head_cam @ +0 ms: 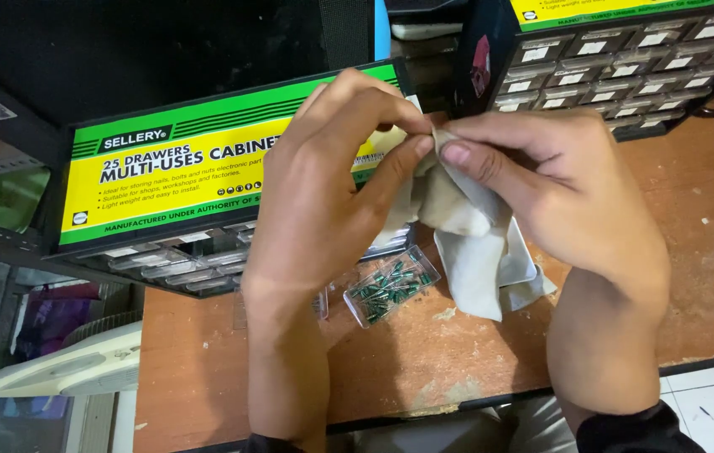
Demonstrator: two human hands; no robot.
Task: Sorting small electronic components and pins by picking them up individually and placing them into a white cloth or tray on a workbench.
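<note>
My left hand (332, 184) and my right hand (558, 184) meet over the wooden bench, both pinching the top of a crumpled off-white cloth (474, 243). The cloth hangs down from my fingertips and its lower end rests on the bench. Whether anything small is wrapped inside the cloth is hidden. Just below my left hand lies a small clear plastic drawer (390, 287) holding several tiny green parts.
A black multi-drawer cabinet (172, 210) with a green and yellow label stands at the left behind my hands. A second drawer cabinet (625, 59) stands at the back right. The worn wooden bench (709, 252) ends at a front edge near my forearms. White fan parts (72, 369) sit lower left.
</note>
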